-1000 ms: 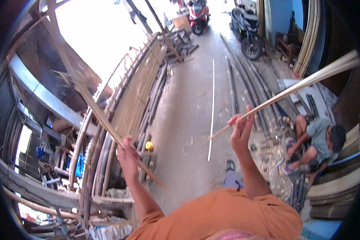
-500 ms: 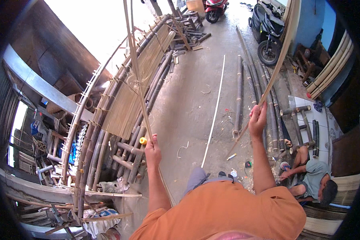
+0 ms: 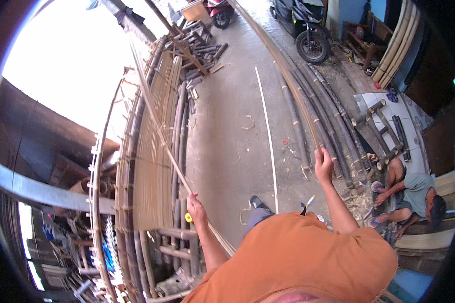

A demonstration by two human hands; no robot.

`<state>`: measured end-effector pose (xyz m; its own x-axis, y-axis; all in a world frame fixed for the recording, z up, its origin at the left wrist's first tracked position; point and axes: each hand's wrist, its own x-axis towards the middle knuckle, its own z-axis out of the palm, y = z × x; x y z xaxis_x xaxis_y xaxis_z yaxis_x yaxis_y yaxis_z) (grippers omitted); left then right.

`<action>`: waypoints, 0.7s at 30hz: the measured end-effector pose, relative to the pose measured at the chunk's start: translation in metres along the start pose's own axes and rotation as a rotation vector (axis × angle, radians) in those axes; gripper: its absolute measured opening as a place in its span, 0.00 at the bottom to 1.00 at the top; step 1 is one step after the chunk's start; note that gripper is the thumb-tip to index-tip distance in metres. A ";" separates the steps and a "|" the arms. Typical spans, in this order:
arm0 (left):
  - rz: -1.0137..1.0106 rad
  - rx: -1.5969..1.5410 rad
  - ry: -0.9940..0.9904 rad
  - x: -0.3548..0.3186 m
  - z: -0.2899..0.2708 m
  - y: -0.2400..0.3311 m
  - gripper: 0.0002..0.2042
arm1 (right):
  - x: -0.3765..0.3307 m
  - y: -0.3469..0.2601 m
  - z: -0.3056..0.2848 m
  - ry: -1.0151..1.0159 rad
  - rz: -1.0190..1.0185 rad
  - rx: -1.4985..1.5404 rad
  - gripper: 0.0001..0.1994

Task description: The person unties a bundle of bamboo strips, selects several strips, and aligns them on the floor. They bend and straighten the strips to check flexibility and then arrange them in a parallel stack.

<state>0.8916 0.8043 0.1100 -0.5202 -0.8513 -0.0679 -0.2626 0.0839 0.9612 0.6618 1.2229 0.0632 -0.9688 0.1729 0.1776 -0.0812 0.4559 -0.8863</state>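
My left hand (image 3: 196, 206) grips a long thin bamboo strip (image 3: 159, 132) that rises up and to the left, past a rack of split bamboo. My right hand (image 3: 323, 162) is raised and closed on another long bamboo strip (image 3: 283, 70) that arcs up toward the top of the view. The lower end of the left strip passes behind my orange shirt (image 3: 308, 262). A small yellow object (image 3: 188, 217) lies on the floor just below my left hand.
A rack of split bamboo (image 3: 151, 151) stands at the left. Dark bamboo poles (image 3: 333, 121) and one pale strip (image 3: 267, 131) lie on the concrete floor. A person (image 3: 414, 194) crouches at the right. Two motorbikes (image 3: 308, 25) are parked at the back.
The view has swung: both strips now lean left and up instead of crossing overhead. My right hand has moved further right and my left hand lower, both keeping their hold.
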 end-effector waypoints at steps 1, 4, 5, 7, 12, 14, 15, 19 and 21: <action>0.013 -0.023 -0.009 0.023 -0.001 0.004 0.18 | -0.004 0.002 0.018 0.098 -0.046 0.007 0.16; 0.077 -0.054 -0.062 0.098 -0.002 0.022 0.17 | -0.007 0.006 0.063 0.124 0.059 -0.111 0.18; 0.112 -0.071 -0.088 0.126 0.000 0.031 0.16 | -0.004 0.007 0.078 0.078 0.100 -0.143 0.19; 0.148 -0.076 -0.067 0.168 0.004 0.045 0.16 | 0.000 0.003 0.108 0.019 0.217 -0.167 0.19; 0.191 -0.170 -0.072 0.256 0.019 0.077 0.16 | 0.020 0.005 0.178 -0.006 0.299 -0.226 0.19; 0.254 -0.137 -0.089 0.282 0.035 0.101 0.16 | 0.040 0.011 0.205 -0.037 0.323 -0.262 0.19; 0.272 -0.144 -0.085 0.293 0.042 0.111 0.16 | 0.049 0.018 0.218 -0.060 0.334 -0.279 0.18; 0.326 -0.104 -0.027 0.348 0.088 0.154 0.18 | 0.109 0.055 0.283 -0.071 0.359 -0.330 0.19; 0.345 -0.037 0.018 0.382 0.109 0.174 0.19 | 0.151 0.064 0.314 -0.111 0.434 -0.333 0.19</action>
<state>0.5583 0.5505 0.2222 -0.5591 -0.7848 0.2674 -0.0438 0.3500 0.9357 0.4369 1.0041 -0.1008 -0.9171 0.3214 -0.2360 0.3919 0.6179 -0.6817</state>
